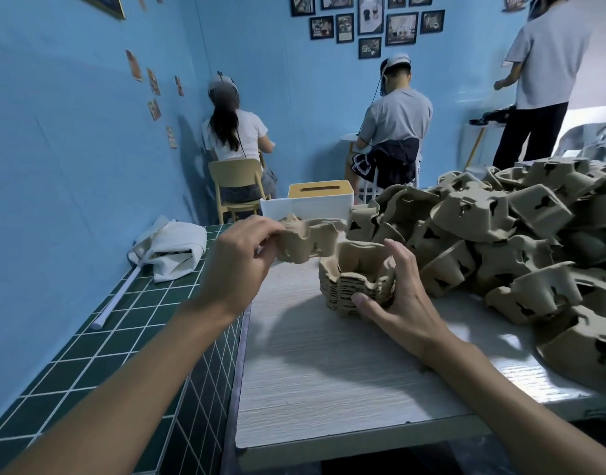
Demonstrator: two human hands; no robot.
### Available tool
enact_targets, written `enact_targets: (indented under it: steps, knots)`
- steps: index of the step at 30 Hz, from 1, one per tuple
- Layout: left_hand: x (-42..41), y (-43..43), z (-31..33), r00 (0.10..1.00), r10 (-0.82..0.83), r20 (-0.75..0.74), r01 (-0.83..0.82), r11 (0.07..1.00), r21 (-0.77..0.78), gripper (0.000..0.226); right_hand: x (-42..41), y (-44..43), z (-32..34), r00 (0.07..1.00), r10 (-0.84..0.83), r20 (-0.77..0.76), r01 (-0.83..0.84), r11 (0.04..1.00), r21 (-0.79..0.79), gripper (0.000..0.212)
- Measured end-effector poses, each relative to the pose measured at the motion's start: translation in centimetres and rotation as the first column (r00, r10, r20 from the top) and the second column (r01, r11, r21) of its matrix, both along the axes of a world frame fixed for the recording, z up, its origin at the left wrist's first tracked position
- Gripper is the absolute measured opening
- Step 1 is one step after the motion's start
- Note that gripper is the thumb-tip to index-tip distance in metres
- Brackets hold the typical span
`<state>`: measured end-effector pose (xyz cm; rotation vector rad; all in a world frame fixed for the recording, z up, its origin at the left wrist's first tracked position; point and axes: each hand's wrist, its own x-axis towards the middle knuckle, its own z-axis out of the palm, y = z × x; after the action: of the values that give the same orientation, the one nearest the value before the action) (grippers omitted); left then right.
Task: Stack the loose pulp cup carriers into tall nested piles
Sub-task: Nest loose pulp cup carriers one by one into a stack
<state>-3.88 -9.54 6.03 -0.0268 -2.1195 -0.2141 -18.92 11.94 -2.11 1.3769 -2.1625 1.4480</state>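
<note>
The left hand (240,258) is pinching a loose carrier (306,240) just up-left of the nested pile (354,282), which the right hand (397,299) is gripping with curled fingers.

The heap (500,234) of carriers runs past the right edge. The right hand (401,303) covers the pile's (349,286) right side. The left hand (236,265) hides most of its grip on its carrier (305,241). The wall pictures (370,22) are too small to make out.

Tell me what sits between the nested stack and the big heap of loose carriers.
Head view: only the right hand, gripping the nested stack; the heap begins just beyond it.
</note>
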Motion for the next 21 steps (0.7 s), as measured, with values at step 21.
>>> enact_targets:
  steps: [21]
  knots:
    - [-5.5, 1.8, -1.1, 0.952, -0.306, 0.029, 0.289, 0.924, 0.252, 0.027, -0.5, 0.0, -0.2, 0.991, 0.049, 0.124, -0.04, 0.996, -0.078, 0.11]
